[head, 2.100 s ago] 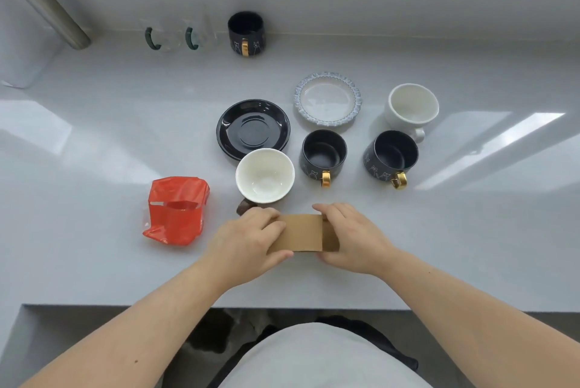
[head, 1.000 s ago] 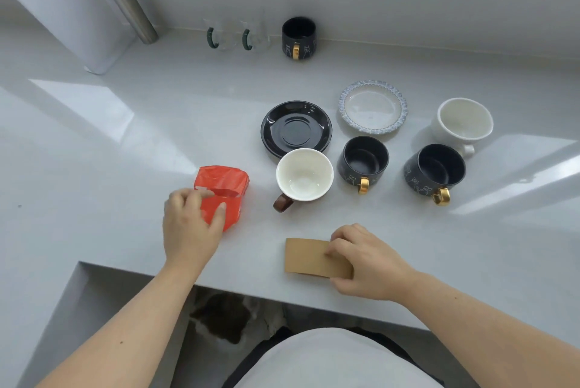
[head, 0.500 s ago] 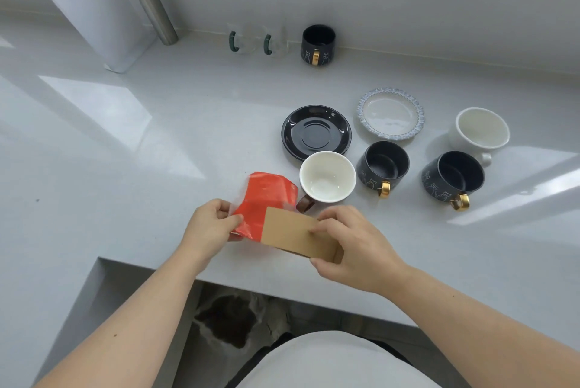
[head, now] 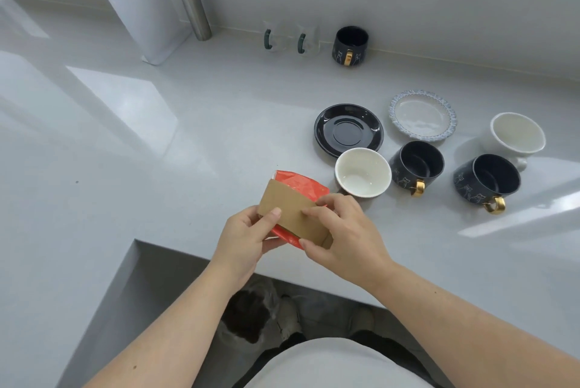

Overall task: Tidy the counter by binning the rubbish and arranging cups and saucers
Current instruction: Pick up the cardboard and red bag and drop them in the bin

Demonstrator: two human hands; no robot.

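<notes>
A brown cardboard sleeve (head: 288, 212) lies stacked on a red plastic wrapper (head: 303, 184), both lifted just above the counter's front edge. My left hand (head: 248, 237) grips the stack from the left, thumb on the cardboard. My right hand (head: 342, 230) pinches the cardboard's right end. Behind them stand a white cup with a brown handle (head: 362, 171), two dark cups with gold handles (head: 416, 165) (head: 486, 180), a white cup (head: 517, 136), a black saucer (head: 348, 129) and a blue-rimmed saucer (head: 422, 114).
At the back wall stand two clear glass mugs with green handles (head: 284, 39) and another dark cup (head: 350, 45). A steel cylinder (head: 190, 1) and a white board (head: 147, 8) stand at the back left. A bin with a clear liner (head: 251, 318) sits on the floor below the counter edge.
My left hand picked up the red wrapper and brought it under the cardboard sleeve. Both hands now hold the two together. The view has shifted left.
</notes>
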